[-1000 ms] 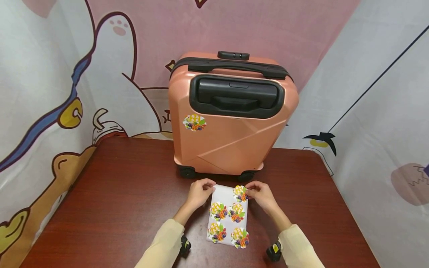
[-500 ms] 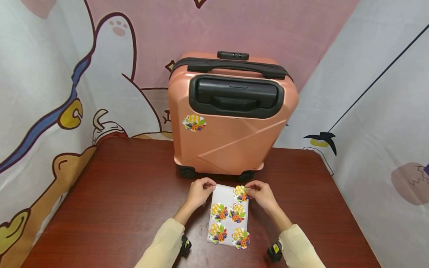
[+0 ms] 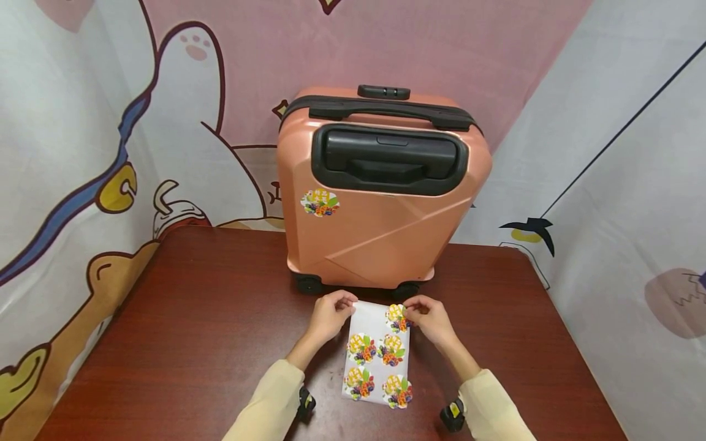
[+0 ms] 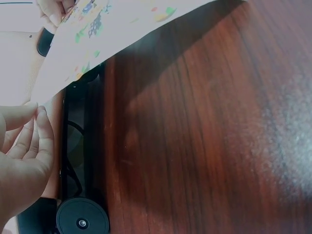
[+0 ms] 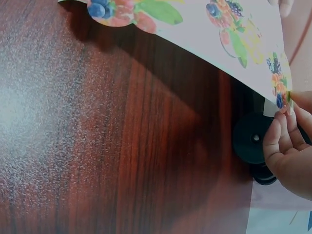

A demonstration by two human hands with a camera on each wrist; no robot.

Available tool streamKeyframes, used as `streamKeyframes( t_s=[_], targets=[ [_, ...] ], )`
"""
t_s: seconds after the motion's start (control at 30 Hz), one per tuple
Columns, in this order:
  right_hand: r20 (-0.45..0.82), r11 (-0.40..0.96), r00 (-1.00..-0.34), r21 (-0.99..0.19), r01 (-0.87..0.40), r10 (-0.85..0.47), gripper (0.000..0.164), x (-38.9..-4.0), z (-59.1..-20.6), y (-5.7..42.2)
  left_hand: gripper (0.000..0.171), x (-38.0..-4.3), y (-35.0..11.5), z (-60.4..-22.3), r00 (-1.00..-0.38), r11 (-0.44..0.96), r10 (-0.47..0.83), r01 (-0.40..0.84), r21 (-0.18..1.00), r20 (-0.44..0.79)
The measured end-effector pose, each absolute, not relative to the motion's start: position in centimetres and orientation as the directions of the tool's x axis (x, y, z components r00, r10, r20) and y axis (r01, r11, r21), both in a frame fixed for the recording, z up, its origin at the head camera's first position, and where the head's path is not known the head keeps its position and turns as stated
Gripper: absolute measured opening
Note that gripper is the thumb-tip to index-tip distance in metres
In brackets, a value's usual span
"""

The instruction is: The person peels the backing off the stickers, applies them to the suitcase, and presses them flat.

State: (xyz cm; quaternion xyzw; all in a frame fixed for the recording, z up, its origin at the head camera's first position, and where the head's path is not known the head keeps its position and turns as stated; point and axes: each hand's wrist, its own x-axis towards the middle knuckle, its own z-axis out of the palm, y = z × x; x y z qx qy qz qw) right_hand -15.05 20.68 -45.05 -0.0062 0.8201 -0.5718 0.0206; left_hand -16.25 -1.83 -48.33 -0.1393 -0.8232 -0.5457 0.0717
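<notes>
A white sticker sheet (image 3: 368, 315) with several colourful fruit stickers hangs between my two hands, tilted over the table. My left hand (image 3: 328, 315) pinches its upper left corner between thumb and fingertips. On the other side my right hand (image 3: 432, 321) grips the upper right edge, its thumb lying on the top right fruit sticker (image 3: 396, 318). In the right wrist view the fingers (image 5: 285, 134) curl behind that edge. The sheet's upper left part is bare white. Just behind the hands stands a salmon-pink suitcase (image 3: 375, 239), with one matching fruit sticker (image 3: 320, 202) on its upper left face.
The suitcase rests upright on its black wheels (image 3: 309, 283) on a reddish-brown wooden table (image 3: 220, 343). A black carry handle (image 3: 391, 111) and a recessed trolley handle (image 3: 390, 158) are at its top. Printed cloth (image 3: 231, 79) surrounds the table's back and sides.
Both hands keep their hold. The sticker sheet and the left hand have shifted very slightly to the right; the suitcase stays put.
</notes>
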Motion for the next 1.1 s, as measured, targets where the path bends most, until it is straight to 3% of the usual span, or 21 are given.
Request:
streamKeyframes(
  t_s=[0.1,0.3,0.43,0.67,0.83,1.1],
  targets=[
    [-0.003,0.373,-0.999,-0.928,-0.009,-0.032,0.013,-14.8,-44.2,20.3,0.011,-16.3,-1.8,-48.4,-0.944,0.355,0.151,0.329,0.875,0.293],
    [0.047,0.387,-0.999,-0.920,-0.053,-0.024,0.009,-16.0,-46.4,21.0,0.008,-16.7,-2.0,-49.5,-0.894,0.281,0.146,0.448,0.849,0.424],
    [0.073,0.405,-0.997,-0.911,-0.075,-0.020,0.007,-16.3,-47.0,21.2,0.006,-16.6,-2.1,-49.4,-0.884,0.253,0.136,0.468,0.847,0.448],
    [0.080,0.401,-0.995,-0.911,-0.095,-0.054,0.005,-15.6,-45.6,20.7,0.006,-16.6,-2.1,-49.3,-0.902,0.291,0.120,0.432,0.854,0.415],
    [0.087,0.398,-0.993,-0.910,-0.111,-0.079,0.005,-14.8,-44.1,20.1,0.010,-16.4,-1.9,-48.8,-0.943,0.354,0.099,0.332,0.874,0.318],
    [0.075,0.402,-0.992,-0.909,-0.110,-0.102,0.006,-14.8,-44.0,20.3,0.010,-16.5,-2.0,-48.5,-0.947,0.367,0.098,0.321,0.873,0.307]
  ],
)
